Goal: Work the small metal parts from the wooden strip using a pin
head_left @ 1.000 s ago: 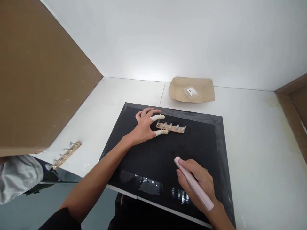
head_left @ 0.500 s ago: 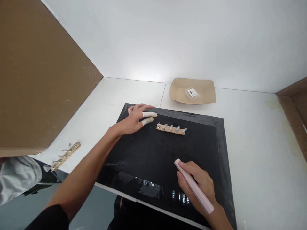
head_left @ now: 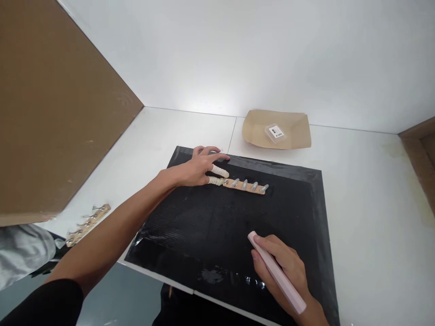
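Observation:
A small wooden strip [head_left: 249,187] with several grey pieces along it lies on the black mat [head_left: 204,222]. My left hand [head_left: 207,170] reaches over the mat, and its thumb and index finger, both in white finger covers, are at the strip's left end, around a small shiny metal piece. Whether they grip the strip or that piece is hard to tell. Its other fingers are spread. In my right hand [head_left: 285,271] is a pale pink stick-like tool [head_left: 278,274], slanting with its far end up and left, above the mat's lower right part.
A brown paper tray [head_left: 295,131] holding a small labelled clear box [head_left: 275,132] stands behind the mat. Another wooden strip with metal hooks [head_left: 90,224] lies left, beyond my forearm. A cardboard panel [head_left: 61,108] rises at left; a person's grey sleeve [head_left: 25,253] is below it.
My left hand has moved right, bringing its covered thumb and index finger to the strip's left end. My right hand still holds the pink tool in nearly the same place.

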Demonstrator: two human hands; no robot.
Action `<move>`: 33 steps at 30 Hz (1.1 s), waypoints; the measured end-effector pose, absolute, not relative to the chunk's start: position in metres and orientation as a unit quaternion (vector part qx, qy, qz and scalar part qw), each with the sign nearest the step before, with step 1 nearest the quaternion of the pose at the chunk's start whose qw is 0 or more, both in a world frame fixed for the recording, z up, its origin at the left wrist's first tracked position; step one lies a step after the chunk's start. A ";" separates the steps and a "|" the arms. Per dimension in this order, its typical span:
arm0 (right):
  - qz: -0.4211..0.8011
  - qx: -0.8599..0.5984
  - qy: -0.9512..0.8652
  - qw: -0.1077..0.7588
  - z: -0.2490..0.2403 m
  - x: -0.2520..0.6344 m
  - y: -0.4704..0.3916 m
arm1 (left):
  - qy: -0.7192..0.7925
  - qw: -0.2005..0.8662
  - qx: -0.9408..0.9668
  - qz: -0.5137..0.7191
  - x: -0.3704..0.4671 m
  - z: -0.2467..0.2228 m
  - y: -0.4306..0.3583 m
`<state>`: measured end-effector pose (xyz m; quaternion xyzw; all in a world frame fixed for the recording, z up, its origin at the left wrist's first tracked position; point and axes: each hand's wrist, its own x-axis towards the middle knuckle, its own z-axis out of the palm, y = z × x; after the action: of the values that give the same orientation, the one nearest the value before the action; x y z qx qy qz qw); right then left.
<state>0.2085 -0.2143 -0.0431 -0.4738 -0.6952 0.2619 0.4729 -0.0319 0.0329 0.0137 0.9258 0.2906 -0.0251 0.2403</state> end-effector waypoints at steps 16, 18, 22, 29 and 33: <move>0.272 -0.465 -0.692 0.480 -0.043 0.208 -0.215 | 0.326 0.257 0.909 0.032 -0.044 0.016 0.024; 0.269 -0.467 -0.694 0.478 -0.043 0.208 -0.215 | 0.320 0.261 0.910 0.033 -0.048 0.016 0.022; 0.260 -0.468 -0.695 0.480 -0.043 0.208 -0.215 | 0.325 0.268 0.906 0.050 -0.057 0.023 0.017; 0.262 -0.462 -0.702 0.475 -0.043 0.208 -0.214 | 0.318 0.272 0.904 0.083 -0.056 0.035 0.004; 0.266 -0.466 -0.702 0.468 -0.044 0.209 -0.215 | 0.335 0.270 0.895 0.119 -0.052 0.031 -0.001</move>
<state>0.2087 -0.2154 -0.0437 -0.4664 -0.7019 0.2658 0.4682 -0.0521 -0.0007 0.0311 0.8948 0.3350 0.1195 0.2699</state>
